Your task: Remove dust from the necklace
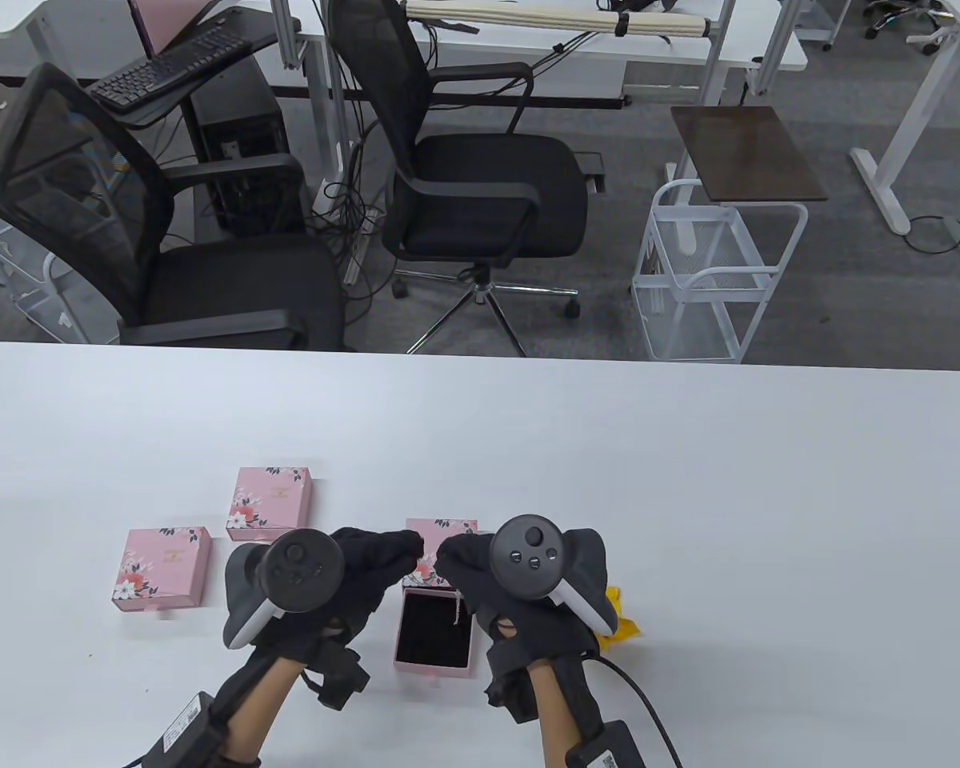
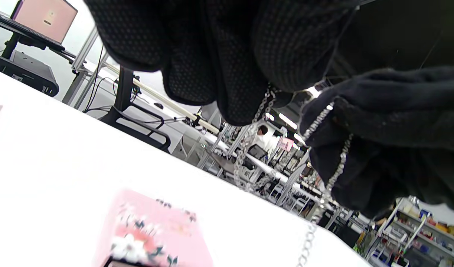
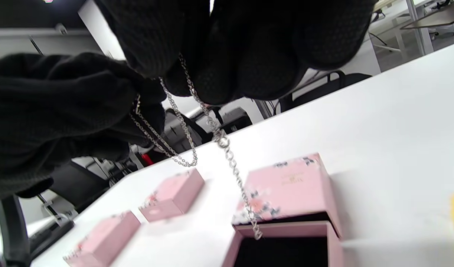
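Note:
A thin silver necklace (image 3: 182, 122) hangs between my two hands above an open pink box (image 1: 436, 632) with a black lining. My left hand (image 1: 384, 556) pinches one part of the chain (image 2: 262, 107), and my right hand (image 1: 456, 556) pinches another part. A short loop sags between the hands, and one end (image 3: 249, 207) dangles down to the box's rim (image 3: 286, 228). The box's flowered lid (image 1: 440, 532) lies just behind the box, partly under my hands. In the table view only a short bit of the chain (image 1: 458, 610) shows.
Two closed pink flowered boxes (image 1: 162, 566) (image 1: 270, 502) sit left of my hands. A yellow cloth (image 1: 620, 620) lies right of my right hand, mostly hidden. Office chairs and a white wire cart stand beyond the table's far edge (image 1: 480, 356).

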The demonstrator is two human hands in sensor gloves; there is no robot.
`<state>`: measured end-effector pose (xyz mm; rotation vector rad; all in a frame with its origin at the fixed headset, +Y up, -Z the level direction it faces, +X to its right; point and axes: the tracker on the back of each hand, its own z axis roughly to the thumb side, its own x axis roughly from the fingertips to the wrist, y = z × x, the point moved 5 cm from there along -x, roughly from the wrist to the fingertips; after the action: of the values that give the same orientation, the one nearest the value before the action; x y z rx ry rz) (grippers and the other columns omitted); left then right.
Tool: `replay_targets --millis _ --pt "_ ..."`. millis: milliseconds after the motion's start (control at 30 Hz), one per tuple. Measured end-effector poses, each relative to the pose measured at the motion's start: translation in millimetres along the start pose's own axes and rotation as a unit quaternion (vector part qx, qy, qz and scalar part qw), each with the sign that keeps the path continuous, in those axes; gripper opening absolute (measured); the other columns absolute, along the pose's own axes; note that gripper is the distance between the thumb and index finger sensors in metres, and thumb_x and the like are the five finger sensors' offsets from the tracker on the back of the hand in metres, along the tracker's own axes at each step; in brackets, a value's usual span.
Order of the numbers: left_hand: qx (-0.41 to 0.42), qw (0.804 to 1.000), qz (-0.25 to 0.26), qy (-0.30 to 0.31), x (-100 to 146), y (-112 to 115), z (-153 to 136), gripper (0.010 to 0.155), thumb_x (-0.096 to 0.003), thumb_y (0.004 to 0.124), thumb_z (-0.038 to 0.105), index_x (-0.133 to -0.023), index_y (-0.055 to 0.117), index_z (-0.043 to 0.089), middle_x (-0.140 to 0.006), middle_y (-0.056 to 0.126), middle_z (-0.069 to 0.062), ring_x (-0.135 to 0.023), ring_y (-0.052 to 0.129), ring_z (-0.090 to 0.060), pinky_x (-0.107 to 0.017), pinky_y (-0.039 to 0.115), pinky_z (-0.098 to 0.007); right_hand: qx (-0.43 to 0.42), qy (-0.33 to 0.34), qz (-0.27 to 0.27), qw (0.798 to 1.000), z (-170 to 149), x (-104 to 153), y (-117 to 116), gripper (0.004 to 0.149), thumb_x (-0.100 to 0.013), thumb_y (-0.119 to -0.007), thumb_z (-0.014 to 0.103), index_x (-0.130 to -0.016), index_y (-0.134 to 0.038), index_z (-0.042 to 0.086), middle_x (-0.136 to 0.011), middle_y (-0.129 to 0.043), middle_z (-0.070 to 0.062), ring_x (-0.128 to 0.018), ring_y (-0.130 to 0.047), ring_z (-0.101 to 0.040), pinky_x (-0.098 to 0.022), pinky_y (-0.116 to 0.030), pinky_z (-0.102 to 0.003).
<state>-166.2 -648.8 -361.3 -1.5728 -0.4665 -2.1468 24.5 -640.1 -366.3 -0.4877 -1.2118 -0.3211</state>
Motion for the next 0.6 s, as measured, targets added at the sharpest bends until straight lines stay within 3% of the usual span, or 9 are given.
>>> replay_targets --millis 600 --pt "-0.116 0.986 -0.116 -0.022 -8.0 71.2 -9.7 0.039 -0.0514 0.088 0.039 -0.090 0.092 0.031 -0.091 0.100 0.001 -0.093 0.085 -0.028 -0.066 0.074 -0.051 0.057 -0.066 0.129 0.988 -28.1 -23.6 -63.3 0.036 -0.064 -0.078 0.032 -0.094 -0.082 0.012 -0.083 -0.090 -0.018 -0.067 -0.089 -0.042 -0.057 -0.073 -0.054"
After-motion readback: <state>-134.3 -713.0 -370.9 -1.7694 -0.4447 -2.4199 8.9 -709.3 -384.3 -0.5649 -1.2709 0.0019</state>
